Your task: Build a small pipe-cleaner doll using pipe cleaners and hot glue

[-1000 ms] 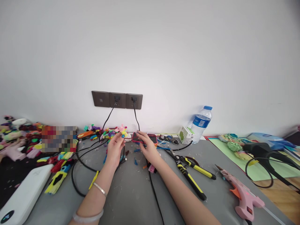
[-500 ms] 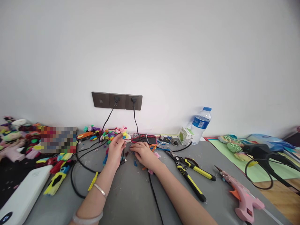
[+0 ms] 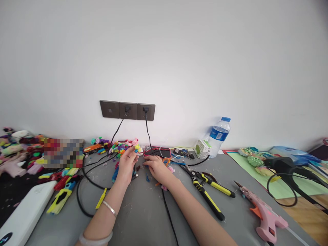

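My left hand [image 3: 129,162] is closed in a pinch on a small fuzzy pipe-cleaner figure [image 3: 138,147], yellow with pink at the top and a bit of blue near the fingertips. The figure is held upright, and its lower part is hidden by my fingers. Just to the right, my right hand [image 3: 159,168] is low over the table, fingers stretched to the left and a little apart; nothing shows in them. Behind it lies a phone with a red edge [image 3: 164,152]. Small dark scraps [image 3: 138,168] lie between the hands.
Pliers with yellow-black handles [image 3: 208,200] and a pink glue gun [image 3: 268,218] lie on the right. A water bottle [image 3: 218,136] and a small box [image 3: 202,148] stand by the wall. Black cables [image 3: 80,194] loop on the left, near a white power bank [image 3: 28,212] and piled pipe-cleaner pieces [image 3: 23,150].
My right hand has lifted and shifted slightly to the right, its fingers a bit more apart. My left hand still holds the figure in nearly the same place.
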